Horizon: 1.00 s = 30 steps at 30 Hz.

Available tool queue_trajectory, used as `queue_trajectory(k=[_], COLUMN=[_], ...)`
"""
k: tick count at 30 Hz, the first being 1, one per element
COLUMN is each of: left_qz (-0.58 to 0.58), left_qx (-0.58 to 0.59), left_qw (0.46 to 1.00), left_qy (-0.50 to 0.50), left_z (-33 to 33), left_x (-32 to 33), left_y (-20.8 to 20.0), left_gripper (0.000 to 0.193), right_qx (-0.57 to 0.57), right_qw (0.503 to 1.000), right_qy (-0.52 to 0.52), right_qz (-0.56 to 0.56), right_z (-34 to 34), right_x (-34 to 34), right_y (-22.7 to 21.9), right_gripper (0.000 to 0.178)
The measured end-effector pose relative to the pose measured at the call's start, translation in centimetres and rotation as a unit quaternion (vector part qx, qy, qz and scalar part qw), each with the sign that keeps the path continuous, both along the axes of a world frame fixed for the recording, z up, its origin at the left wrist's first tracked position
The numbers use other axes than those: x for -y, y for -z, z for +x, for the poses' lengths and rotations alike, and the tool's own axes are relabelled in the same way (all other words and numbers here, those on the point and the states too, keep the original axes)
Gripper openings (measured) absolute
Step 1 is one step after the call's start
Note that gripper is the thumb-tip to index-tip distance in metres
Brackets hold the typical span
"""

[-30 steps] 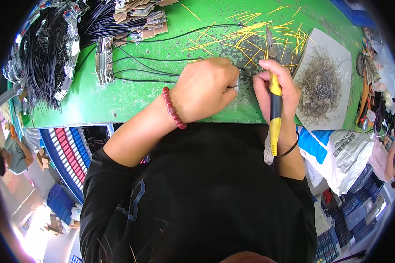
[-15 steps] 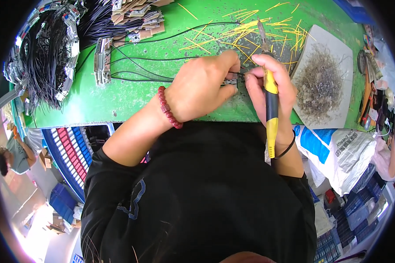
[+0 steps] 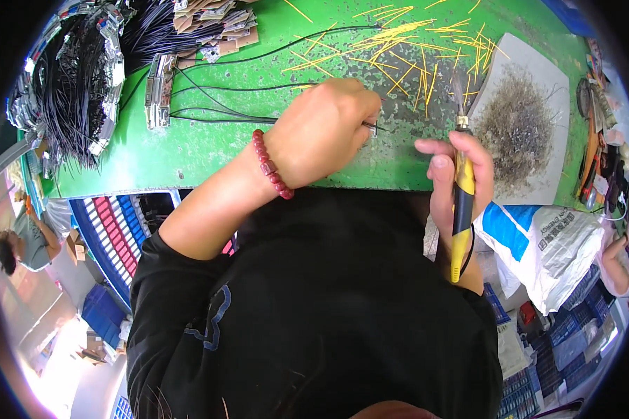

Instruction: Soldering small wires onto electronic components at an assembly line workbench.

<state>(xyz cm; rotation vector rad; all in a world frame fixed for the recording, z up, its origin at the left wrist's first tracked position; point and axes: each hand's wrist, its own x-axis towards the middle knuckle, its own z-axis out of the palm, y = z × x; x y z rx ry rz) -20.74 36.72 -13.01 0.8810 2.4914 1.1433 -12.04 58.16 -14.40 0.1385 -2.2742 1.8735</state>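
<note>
My left hand is closed, with fingertips pinched on a black cable. A short dark end of it pokes out past the fingers; the rest of the grip is hidden. Several black cables run left from there to a bundle of silver metal parts on the green table. In my right hand is a soldering iron with a yellow and black handle. Its tip points away from me, near the left edge of a light grey slab. The right hand is apart from the left.
Thin yellow sticks lie scattered at the far middle. A heap of dark, crumbly debris covers the slab. At the far left are piles of black cables with metal ends. Tools line the right edge; a white sack sits below.
My right hand has moved right and toward me with the soldering iron, away from the left hand. The left hand has barely moved and stays closed.
</note>
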Motion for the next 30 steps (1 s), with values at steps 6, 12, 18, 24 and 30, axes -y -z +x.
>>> queue_trajectory(k=[6, 12, 18, 24, 30], left_qz=[-0.019, -0.034, -0.075, -0.089, -0.093], left_qx=[-0.008, -0.024, -0.049, -0.041, -0.051], left_qw=[1.000, 0.999, 0.996, 0.995, 0.994], left_qy=[0.006, 0.019, 0.021, 0.016, 0.011], left_z=[0.0, -0.2, -0.2, -0.1, 0.0], left_x=[0.0, 0.1, -0.5, -0.5, -0.5], left_y=[-0.1, -0.4, -0.3, -0.3, -0.3], left_gripper=[0.009, 0.007, 0.007, 0.008, 0.009], right_qx=[0.014, -0.070, 0.023, 0.029, 0.027], right_qw=[1.000, 0.997, 0.997, 0.998, 0.998], right_qy=[-0.014, -0.015, 0.025, -0.002, 0.014], right_qz=[0.004, 0.025, -0.076, -0.056, -0.052], right_z=[1.6, 1.6, 1.9, 1.2, 1.0], right_x=[-1.3, -3.0, -1.5, -1.3, -1.1], right_y=[0.6, 1.7, 1.0, 1.1, 1.2], right_gripper=[0.058, 0.053, 0.026, 0.026, 0.028])
